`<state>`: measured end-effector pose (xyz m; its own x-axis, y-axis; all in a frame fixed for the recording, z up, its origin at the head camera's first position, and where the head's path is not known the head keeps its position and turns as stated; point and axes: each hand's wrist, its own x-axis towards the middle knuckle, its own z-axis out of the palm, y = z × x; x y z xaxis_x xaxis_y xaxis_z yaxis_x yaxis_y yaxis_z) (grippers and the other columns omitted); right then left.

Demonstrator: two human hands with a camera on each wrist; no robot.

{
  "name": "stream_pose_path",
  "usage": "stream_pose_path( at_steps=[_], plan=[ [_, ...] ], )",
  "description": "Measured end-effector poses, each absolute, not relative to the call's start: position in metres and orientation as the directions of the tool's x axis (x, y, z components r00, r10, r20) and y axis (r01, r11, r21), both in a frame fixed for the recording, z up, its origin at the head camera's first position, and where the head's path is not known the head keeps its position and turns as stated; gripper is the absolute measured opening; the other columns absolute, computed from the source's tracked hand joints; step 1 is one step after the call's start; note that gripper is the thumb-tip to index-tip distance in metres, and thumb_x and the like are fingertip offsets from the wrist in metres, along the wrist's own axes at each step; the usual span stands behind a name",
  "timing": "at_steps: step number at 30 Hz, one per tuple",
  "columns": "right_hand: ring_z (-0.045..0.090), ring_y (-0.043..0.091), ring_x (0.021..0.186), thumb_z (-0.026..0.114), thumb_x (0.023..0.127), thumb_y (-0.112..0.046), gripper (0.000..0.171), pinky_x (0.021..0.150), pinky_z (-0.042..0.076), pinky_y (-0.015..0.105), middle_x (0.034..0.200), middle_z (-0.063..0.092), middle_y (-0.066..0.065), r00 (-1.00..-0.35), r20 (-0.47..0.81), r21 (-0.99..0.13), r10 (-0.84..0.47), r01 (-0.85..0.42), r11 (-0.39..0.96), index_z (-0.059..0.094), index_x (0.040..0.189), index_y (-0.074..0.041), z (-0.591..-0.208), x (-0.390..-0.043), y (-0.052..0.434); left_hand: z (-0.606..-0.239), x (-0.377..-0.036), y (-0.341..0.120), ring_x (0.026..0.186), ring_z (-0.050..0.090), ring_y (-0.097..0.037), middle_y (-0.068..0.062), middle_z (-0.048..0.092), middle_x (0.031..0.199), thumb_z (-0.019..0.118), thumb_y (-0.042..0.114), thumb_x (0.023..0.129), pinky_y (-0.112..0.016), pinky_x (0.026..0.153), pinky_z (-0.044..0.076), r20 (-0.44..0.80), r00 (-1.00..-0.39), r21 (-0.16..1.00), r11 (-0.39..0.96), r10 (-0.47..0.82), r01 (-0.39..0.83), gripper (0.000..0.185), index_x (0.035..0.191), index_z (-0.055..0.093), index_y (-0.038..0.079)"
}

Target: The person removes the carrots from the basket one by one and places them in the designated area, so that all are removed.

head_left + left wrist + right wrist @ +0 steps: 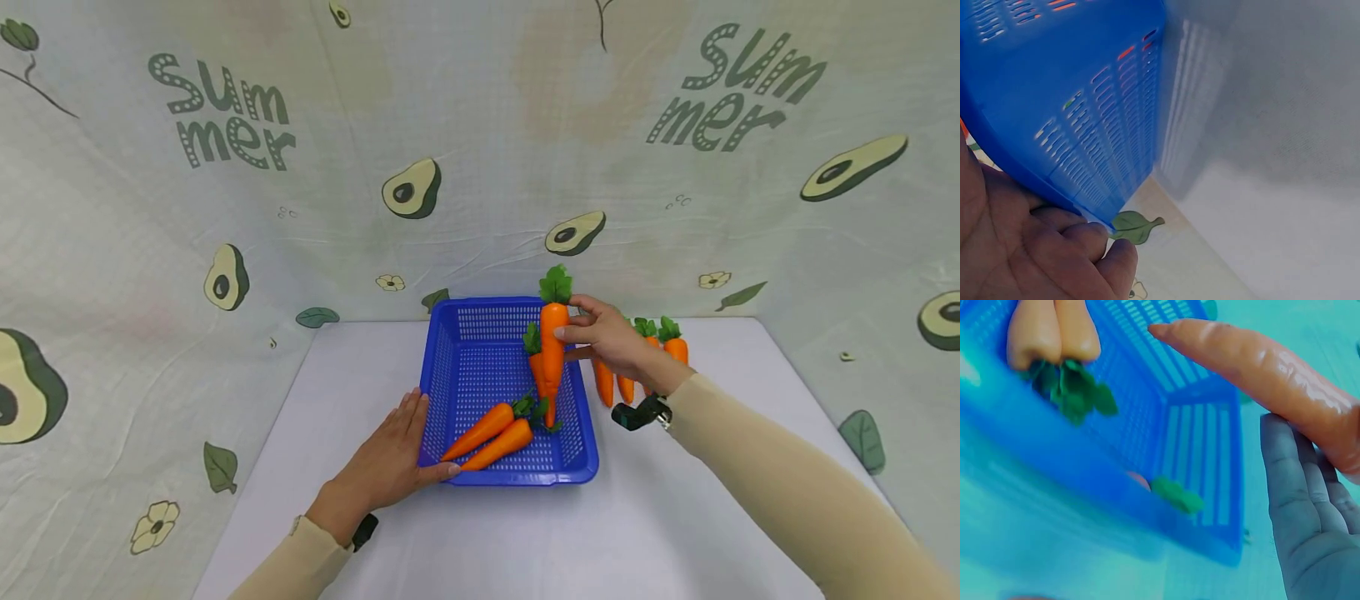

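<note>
An orange carrot (pixel 553 333) with a green leafy top stands upright over the right side of the blue basket (pixel 587 442), pinched between the thumb and fingers of my right hand (pixel 611 337). In the right wrist view the same carrot (pixel 1260 369) points its tip toward the basket. My left hand (pixel 393 454) rests along the basket's left rim, fingers straight, thumb on the front rim. Two carrots (pixel 480 432) lie side by side at the front inside the basket. Another carrot (pixel 537 367) in there is partly hidden behind the held one.
Several more carrots (pixel 677 348) lie on the white table (pixel 675 517) to the right of the basket, partly covered by my right hand and wrist. A cloth printed with avocados (pixel 412 190) hangs behind and at both sides.
</note>
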<state>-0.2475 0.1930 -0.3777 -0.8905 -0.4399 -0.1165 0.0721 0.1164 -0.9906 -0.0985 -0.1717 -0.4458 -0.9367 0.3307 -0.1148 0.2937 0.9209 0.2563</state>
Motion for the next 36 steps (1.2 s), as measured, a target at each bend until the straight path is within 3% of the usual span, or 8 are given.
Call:
stream_pose_path(
  at_steps=[8,21,29,36],
  plan=[
    [0.073,0.019,0.106,0.067,0.105,-0.016,0.065,0.097,0.061,0.051,0.130,0.069,0.007,-0.900,-0.170,-0.978,-0.401,0.103,0.183,0.034,0.160,-0.006,-0.367,-0.241,0.236,-0.444,-0.098,-0.171,0.163,0.018,-0.038,-0.022,0.013,0.176,0.058,0.083,0.088,-0.053,0.130,0.024,-0.129,-0.939,0.262,0.924,0.318,0.277,0.123,0.168,0.015,-0.001],
    [0.075,0.017,0.099,0.067,0.106,-0.019,0.071,0.090,0.065,0.041,0.114,0.074,-0.006,-0.918,-0.215,-0.962,-0.332,0.140,0.236,0.028,0.162,-0.003,-0.387,-0.221,0.286,-0.446,-0.098,-0.171,0.162,0.020,-0.038,-0.022,0.013,0.176,0.058,0.084,0.087,-0.053,0.129,0.025,-0.122,-0.942,0.274,0.923,0.312,0.271,0.124,0.168,0.015,0.000],
    [0.073,0.017,0.093,0.067,0.105,-0.016,0.087,0.087,0.065,0.040,0.116,0.070,0.001,-0.903,-0.292,-0.946,-0.315,0.225,0.233,0.008,0.167,0.003,-0.417,-0.208,0.299,-0.446,-0.099,-0.171,0.162,0.021,-0.038,-0.021,0.012,0.176,0.058,0.084,0.087,-0.053,0.129,0.025,-0.124,-0.943,0.278,0.923,0.309,0.266,0.124,0.168,0.014,0.000],
    [0.072,0.021,0.103,0.066,0.106,-0.019,0.084,0.091,0.064,0.045,0.123,0.069,0.012,-0.876,-0.353,-0.922,-0.330,0.265,0.284,0.011,0.165,0.006,-0.448,-0.199,0.300,-0.446,-0.099,-0.171,0.162,0.021,-0.038,-0.021,0.011,0.176,0.058,0.084,0.087,-0.053,0.128,0.027,-0.133,-0.942,0.279,0.924,0.307,0.261,0.124,0.168,0.014,0.001]
  ],
)
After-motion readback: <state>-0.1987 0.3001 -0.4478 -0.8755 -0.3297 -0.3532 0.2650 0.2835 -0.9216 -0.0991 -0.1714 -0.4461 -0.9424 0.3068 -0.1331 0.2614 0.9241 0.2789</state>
